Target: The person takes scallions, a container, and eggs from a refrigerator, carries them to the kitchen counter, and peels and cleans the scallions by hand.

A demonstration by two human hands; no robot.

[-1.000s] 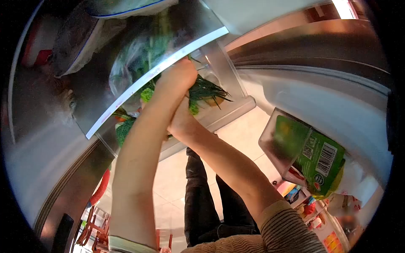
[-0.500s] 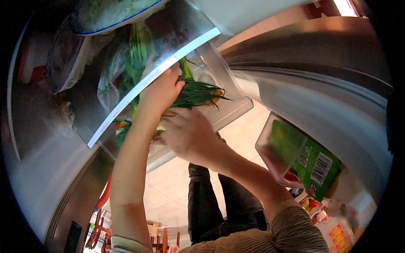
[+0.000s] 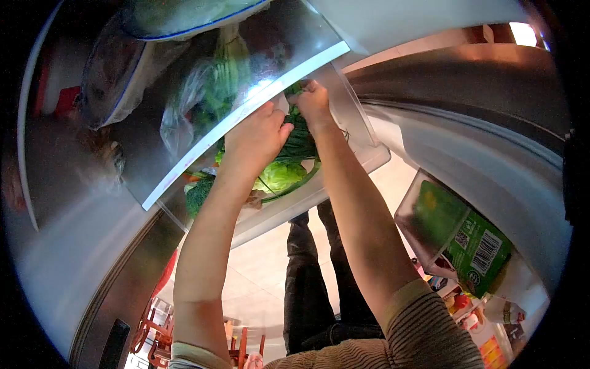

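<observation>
A bunch of long thin dark greens, like scallions (image 3: pixel 299 142), lies across an open, clear fridge drawer (image 3: pixel 279 213). My left hand (image 3: pixel 259 136) rests over its left part with bent fingers and the thumb against the leaves; its fingertips reach the shelf edge. On the bunch's far side, my right hand (image 3: pixel 313 103) is closed with fingers pinched together on the greens, partly hidden. Pale green lettuce (image 3: pixel 283 177) sits under the near side of the bunch, and one long leaf curves around it. Broccoli (image 3: pixel 198 195) is left of my left forearm.
A glass shelf with a white front edge (image 3: pixel 203 161) covers the drawer's back part. Bagged leafy vegetables (image 3: pixel 224 74) show through it, and a blue-rimmed bowl (image 3: pixel 190 24) stands above. At right, the open door (image 3: pixel 467 147) holds a green-labelled plastic pack (image 3: pixel 470 243).
My right hand has moved from the near side of the drawer up to the far side of the greens. The lettuce has come into view. The camera view has shifted slightly.
</observation>
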